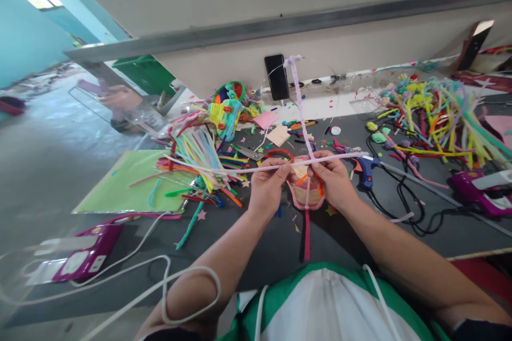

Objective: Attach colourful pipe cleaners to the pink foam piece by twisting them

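Observation:
My left hand (269, 187) pinches a long pale pink pipe cleaner (240, 170) that stretches sideways across both hands. The fingers of my right hand (335, 180) are closed on the same pipe cleaner, where it crosses a lilac wrapped stem (299, 98). That stem rises away from the hands and has a short bent top. Below and between the hands lies a pink-rimmed piece (306, 203) with orange bits, partly hidden by them. A blue glue gun (366, 171) rests just right of my right hand.
Left lie bundled pipe cleaners (200, 152), a green sheet (124, 184) and scissors (248, 152). A phone (277, 77) leans at the back. More pipe cleaners (436, 117) and black cables (404, 202) are right. A purple device (90, 253) with a white cord sits front left. Another person's hand (120, 100) shows far left.

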A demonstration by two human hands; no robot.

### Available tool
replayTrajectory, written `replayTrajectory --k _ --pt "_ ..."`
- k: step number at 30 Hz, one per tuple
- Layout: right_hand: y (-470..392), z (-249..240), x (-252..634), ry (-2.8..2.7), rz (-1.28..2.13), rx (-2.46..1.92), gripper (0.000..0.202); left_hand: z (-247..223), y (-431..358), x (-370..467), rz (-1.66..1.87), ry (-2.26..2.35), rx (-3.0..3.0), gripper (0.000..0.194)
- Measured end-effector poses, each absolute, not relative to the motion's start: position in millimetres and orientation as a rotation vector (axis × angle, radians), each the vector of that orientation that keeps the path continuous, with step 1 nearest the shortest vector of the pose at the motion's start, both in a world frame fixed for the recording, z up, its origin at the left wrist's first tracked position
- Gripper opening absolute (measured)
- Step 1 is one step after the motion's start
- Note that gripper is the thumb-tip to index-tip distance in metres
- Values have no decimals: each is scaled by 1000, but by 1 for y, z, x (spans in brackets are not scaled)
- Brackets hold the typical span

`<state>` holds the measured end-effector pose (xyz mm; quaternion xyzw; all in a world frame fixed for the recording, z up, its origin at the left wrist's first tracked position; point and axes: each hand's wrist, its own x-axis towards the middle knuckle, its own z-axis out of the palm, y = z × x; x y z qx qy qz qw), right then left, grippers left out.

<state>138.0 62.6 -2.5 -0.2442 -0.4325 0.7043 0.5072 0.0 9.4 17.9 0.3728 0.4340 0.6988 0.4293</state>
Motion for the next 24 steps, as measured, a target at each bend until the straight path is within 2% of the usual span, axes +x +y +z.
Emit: replayTrajectory --k 6,14,19,24 --pt "64 -5 138 -1041 1678 -582 20 24 15 -8 1760 997 716 24" --pt "69 -11 141 -991 1628 -649 21 21 15 -14 2058 1328 1144 15" --pt "70 -12 141 -1015 1591 -671 33 24 14 -21 2066 1555 1344 13" --pt "73 -16 141 -1035 1528 -743 45 26 16 -33 2153 1579 1467 11"
